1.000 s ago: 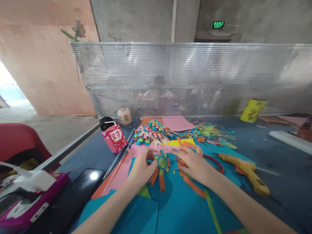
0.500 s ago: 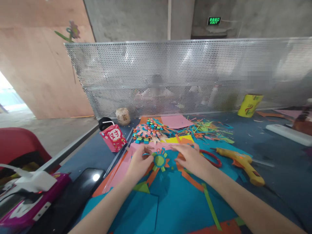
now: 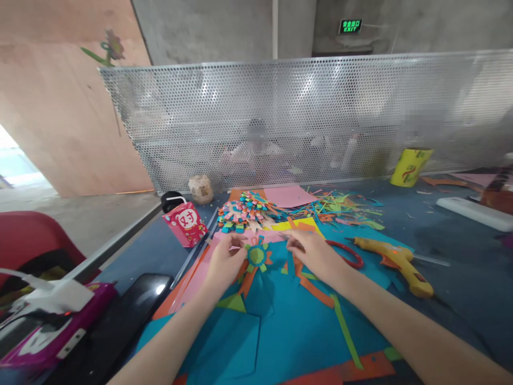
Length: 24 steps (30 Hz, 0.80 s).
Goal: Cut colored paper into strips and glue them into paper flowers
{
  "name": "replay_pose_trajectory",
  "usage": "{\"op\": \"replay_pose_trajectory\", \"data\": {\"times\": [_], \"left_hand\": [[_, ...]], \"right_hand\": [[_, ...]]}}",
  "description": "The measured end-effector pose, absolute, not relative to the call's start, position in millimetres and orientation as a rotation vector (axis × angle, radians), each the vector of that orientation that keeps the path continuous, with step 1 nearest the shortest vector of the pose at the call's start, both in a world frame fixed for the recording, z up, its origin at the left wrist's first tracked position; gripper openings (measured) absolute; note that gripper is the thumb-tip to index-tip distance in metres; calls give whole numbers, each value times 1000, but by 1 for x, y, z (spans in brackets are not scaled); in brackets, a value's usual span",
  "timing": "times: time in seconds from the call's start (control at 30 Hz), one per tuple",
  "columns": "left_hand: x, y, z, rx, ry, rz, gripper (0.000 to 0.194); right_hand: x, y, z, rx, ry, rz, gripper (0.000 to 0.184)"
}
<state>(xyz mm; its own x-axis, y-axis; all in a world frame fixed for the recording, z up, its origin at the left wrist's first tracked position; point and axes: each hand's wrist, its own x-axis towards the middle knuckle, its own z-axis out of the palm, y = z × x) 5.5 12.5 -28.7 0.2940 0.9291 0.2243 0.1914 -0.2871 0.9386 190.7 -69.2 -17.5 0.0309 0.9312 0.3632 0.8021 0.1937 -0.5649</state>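
Rosette of layered coloured paper (image 3: 257, 255), with a round green disc, a teal ring and short green, orange and teal tabs, sits near the centre of the work, above broad teal paper sheets (image 3: 304, 331) that spread toward six o'clock. Bare left hand (image 3: 224, 262) meets it at its nine o'clock edge, thumb and bent fingers apparently pinching the rim. Bare right hand (image 3: 316, 256) is at three o'clock, apart from it, fingers curled near a flat orange paper strip (image 3: 316, 295); whether they grip anything cannot be told.

It should be very light and rather flimsy: the layered disc probably stiffest, the tabs easily bent or torn off, the flat orange paper tail (image 3: 249, 280) at seven o'clock likely to crease if pulled. Dry paper is unlikely to slip, so a gentle thumb-and-finger pinch near the disc would be surer than tugging a tab. Squeezing hard could crush the rim.

Farther out, a yellow plastic glue gun (image 3: 401, 259) lies at three o'clock, and a multicoloured heap of fringed paper flowers (image 3: 244, 211) at twelve.
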Motion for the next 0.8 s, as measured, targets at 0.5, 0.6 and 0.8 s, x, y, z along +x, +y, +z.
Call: {"op": "replay_pose_trajectory", "data": {"times": [0.5,0.6,0.8], "left_hand": [[10,-15,-22,2246,768,857,19],[13,-15,-24,2116,789,806,19],[13,-15,-24,2052,788,816,19]], "right_hand": [[182,-73,-16,-1250,-1432,406,16],[178,-72,-17,-1237,-1409,439,14],[200,-84,7,-1504,-1513,71,17]]}}
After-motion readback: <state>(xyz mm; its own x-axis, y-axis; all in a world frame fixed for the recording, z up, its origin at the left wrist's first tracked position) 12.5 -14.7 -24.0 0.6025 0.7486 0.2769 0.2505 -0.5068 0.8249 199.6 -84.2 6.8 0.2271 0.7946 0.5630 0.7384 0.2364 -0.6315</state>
